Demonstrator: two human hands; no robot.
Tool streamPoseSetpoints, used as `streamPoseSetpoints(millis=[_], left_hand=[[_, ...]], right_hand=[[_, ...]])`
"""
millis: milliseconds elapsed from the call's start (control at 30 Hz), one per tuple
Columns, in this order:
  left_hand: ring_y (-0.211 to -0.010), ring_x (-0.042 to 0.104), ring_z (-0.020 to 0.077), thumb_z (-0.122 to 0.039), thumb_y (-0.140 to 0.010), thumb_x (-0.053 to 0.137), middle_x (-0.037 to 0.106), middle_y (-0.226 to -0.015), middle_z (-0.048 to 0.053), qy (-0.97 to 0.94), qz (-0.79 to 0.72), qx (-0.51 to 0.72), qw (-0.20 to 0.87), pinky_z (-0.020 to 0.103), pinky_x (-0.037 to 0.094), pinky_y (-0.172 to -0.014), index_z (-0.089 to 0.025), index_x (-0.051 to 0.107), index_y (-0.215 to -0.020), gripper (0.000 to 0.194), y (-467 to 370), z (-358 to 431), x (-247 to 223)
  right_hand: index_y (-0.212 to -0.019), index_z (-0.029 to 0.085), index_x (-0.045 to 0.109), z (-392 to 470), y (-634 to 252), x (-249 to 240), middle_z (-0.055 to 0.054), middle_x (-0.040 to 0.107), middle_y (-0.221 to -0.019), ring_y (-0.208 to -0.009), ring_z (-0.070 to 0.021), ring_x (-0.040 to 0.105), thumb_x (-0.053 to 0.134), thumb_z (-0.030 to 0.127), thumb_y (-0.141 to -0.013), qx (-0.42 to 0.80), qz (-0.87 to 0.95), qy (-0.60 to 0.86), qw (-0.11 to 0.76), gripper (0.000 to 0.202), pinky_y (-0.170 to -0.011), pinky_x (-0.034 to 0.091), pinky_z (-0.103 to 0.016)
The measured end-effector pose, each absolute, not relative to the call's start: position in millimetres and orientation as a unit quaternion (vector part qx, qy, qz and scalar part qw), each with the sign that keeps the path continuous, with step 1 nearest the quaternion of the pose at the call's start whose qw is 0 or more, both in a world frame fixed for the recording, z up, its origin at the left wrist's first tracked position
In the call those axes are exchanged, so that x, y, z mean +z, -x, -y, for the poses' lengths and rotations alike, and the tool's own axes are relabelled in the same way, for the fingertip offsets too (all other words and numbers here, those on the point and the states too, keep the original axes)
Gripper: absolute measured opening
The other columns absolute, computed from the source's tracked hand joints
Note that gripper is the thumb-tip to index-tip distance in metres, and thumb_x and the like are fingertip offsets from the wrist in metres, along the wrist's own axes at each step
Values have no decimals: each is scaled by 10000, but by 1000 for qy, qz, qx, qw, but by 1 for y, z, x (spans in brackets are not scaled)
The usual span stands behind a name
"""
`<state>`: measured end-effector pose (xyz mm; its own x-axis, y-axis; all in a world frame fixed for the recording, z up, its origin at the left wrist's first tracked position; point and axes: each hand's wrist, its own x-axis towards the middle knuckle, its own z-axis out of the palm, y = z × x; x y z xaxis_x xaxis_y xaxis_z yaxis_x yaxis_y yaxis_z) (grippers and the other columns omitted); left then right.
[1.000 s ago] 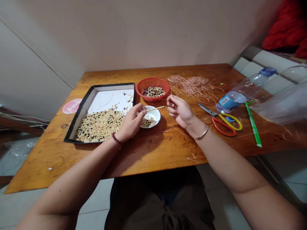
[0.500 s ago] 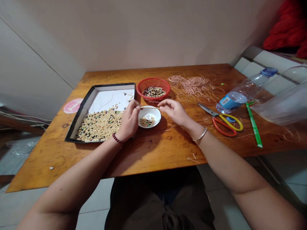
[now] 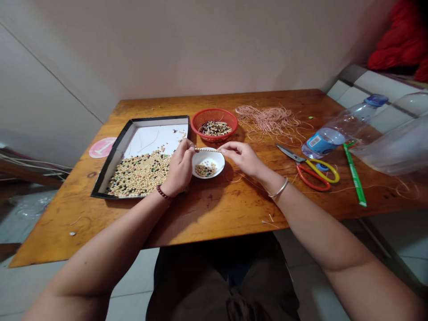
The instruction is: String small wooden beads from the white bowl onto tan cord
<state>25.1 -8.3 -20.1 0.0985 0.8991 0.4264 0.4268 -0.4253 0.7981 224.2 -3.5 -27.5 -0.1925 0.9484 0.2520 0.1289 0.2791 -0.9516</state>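
Note:
A short string of cream beads (image 3: 207,150) stretches between my two hands, above a small white bowl (image 3: 219,166) with loose beads in its bottom. My left hand (image 3: 181,167) pinches the string's left end between thumb and forefinger. At the other end, the fingers of my right hand (image 3: 242,157) are closed on the string. A thin cord (image 3: 235,179) trails on the table below my right hand. Left of the bowl lies a black-edged tray (image 3: 139,133), its front part covered with cream, dark and coloured beads.
Behind the bowl stands a red basket (image 3: 195,117) of beads. Tangled pink cord (image 3: 267,119) lies at the back. On the right are scissors (image 3: 309,167), a water bottle (image 3: 329,136), a green strip (image 3: 355,176) and a clear plastic container (image 3: 394,142). A pink round card (image 3: 100,148) touches the tray.
My right hand's fingers have drawn closer together on the end of the bead string. My left hand has hardly moved and still pinches the other end.

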Motion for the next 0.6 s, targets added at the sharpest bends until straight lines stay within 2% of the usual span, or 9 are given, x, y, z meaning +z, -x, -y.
streamPoseSetpoints(millis=[167,333,600], left_hand=[[-745,502,162,-235,-882,388,519,-785,24,-688,-480,474,267,288,446,-655,-216,420,-753,134,-25,8,-19],[-749,500,163,-241,-889,384,523,-799,27,-689,-484,475,257,288,443,-656,-219,429,-762,136,-25,9,-19],[-724,500,165,-222,-886,400,511,-750,15,-700,-487,469,232,306,435,-670,-216,432,-744,145,-25,10,-20]], right_hand=[[-843,174,704,5,-223,-32,-7,602,-689,-592,-109,434,655,408,-798,417,653,426,467,244,-566,330,-251],[-808,175,661,5,-221,-33,12,541,-665,-562,-94,368,640,400,-806,432,642,431,464,226,-535,278,-240],[-728,185,562,4,-218,-38,-1,572,-708,-679,-131,489,530,410,-865,406,673,411,463,265,-661,372,-253]])
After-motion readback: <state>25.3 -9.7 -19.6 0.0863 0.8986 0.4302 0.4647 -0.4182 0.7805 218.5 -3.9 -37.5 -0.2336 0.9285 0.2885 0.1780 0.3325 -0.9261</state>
